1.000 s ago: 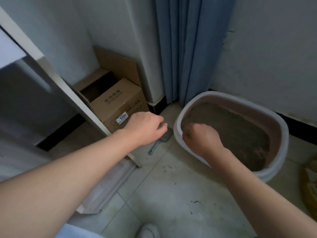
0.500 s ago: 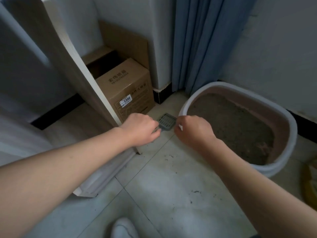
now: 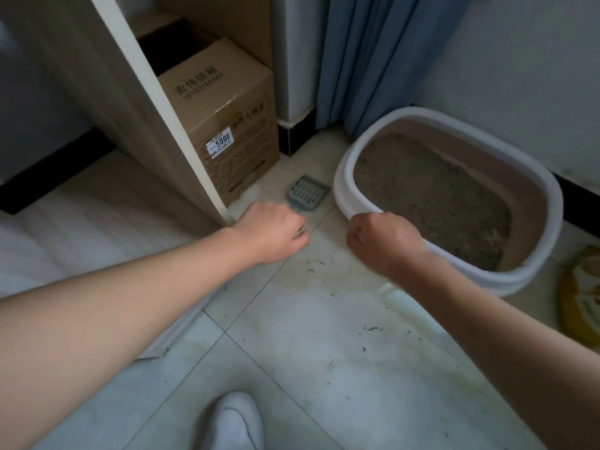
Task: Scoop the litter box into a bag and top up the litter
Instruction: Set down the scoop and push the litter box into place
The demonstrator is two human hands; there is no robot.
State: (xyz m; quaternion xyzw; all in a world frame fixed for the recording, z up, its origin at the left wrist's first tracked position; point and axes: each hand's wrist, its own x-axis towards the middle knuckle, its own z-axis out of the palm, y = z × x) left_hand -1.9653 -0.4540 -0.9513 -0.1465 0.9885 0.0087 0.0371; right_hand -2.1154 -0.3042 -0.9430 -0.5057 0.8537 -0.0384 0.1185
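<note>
A white-rimmed litter box point(image 3: 539, 177) with pinkish inner walls and grey-brown litter point(image 3: 431, 199) stands on the tiled floor by the right wall. My right hand point(image 3: 383, 243) is shut on its near rim. A grey slotted litter scoop point(image 3: 308, 191) lies low on the floor just left of the box. My left hand point(image 3: 274, 233) is closed around its handle, which the fingers hide.
A sealed cardboard box point(image 3: 227, 125) with a "5008" label stands behind a white-edged furniture panel point(image 3: 156, 102). A blue curtain point(image 3: 373, 53) hangs behind the litter box. Litter crumbs speckle the tiles. A yellow bag point(image 3: 581, 293) lies at the right edge. My white sock point(image 3: 235, 420) is below.
My left hand has closed on the scoop's handle and drawn the scoop out toward me. My right hand has gripped the litter box's near rim. The view has tilted downward.
</note>
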